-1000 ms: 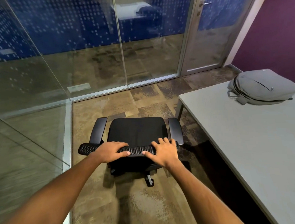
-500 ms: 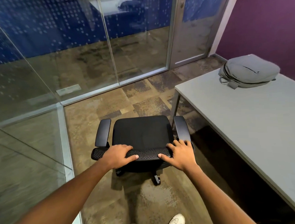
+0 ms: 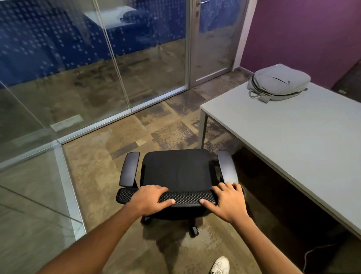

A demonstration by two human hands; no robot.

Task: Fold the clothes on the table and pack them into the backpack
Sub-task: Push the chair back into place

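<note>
Progress: nothing folded or packed, by my reading. No clothes show on the visible part of the table (image 3: 300,144).

Backpack (image 3: 277,82): grey, lying flat at the table's far end, seemingly zipped.

Office chair (image 3: 178,174): black, on the floor left of the table.

Left hand (image 3: 150,198): draped over the chair's mesh backrest top, fingers curled round it.

Right hand (image 3: 228,201): spread, palm down on the backrest's right end, thumb underneath, gripping.
</note>
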